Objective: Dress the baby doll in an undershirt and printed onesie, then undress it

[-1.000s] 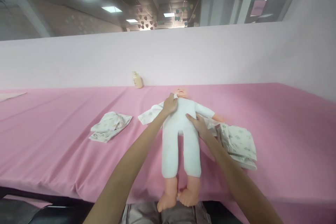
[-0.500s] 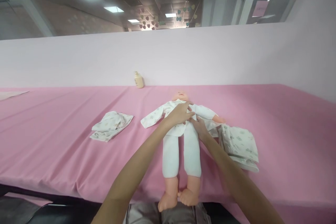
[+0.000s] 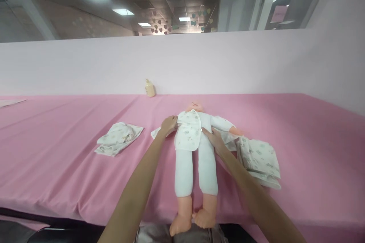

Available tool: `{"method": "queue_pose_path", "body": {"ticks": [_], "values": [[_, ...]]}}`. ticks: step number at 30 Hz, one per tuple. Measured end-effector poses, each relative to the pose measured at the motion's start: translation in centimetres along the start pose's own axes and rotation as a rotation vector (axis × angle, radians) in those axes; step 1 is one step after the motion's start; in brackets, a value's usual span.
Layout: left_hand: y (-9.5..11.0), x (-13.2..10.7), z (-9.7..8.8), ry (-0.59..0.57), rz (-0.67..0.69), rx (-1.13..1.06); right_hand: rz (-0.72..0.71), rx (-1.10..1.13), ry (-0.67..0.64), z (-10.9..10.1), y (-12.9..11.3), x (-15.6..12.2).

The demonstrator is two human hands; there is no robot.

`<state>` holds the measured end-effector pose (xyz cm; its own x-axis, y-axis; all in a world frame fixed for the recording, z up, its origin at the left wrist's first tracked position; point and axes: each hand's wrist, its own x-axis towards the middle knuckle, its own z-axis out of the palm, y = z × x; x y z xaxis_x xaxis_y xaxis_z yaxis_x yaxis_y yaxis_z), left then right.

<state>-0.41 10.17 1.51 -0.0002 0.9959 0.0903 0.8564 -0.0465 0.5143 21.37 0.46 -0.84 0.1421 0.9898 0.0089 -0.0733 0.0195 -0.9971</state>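
A baby doll lies on its back, feet toward me, in a white undersuit. A white printed baby shirt covers its chest, with one front panel laid across and the other side spread out at the right. My left hand is closed around the sleeve at the doll's left-of-view side; its fingertips are partly hidden. At the shirt's front edge, over the belly, my right hand has its fingertips closed on the cloth. The doll's arm at the right sticks out beyond the shirt.
A folded printed cloth lies right of the doll, close to my right forearm. Another crumpled printed garment is at the left. A pump bottle stands by the white wall. Pink sheeting covers the table.
My left hand has moved from the doll's chest leftward to the sleeve, uncovering the shirt's front panel. The right hand stays near the shirt's edge.
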Motion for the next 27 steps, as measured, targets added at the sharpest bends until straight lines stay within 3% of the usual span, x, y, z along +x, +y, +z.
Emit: {"method": "queue_pose_path", "body": {"ticks": [6, 16, 20, 27], "values": [[1.0, 2.5, 0.4, -0.005, -0.031, -0.098, 0.014, -0.029, -0.002, 0.1, -0.1, 0.1], [2.4, 3.9, 0.0, 0.063, 0.013, -0.135, -0.044, -0.051, -0.069, 0.4, 0.6, 0.3], [3.0, 2.4, 0.5, 0.064, 0.047, -0.110, -0.030, -0.073, -0.066, 0.5, 0.5, 0.0], [2.5, -2.9, 2.3, 0.136, 0.225, -0.073, -0.011, -0.104, -0.054, 0.6, -0.1, -0.4]]}}
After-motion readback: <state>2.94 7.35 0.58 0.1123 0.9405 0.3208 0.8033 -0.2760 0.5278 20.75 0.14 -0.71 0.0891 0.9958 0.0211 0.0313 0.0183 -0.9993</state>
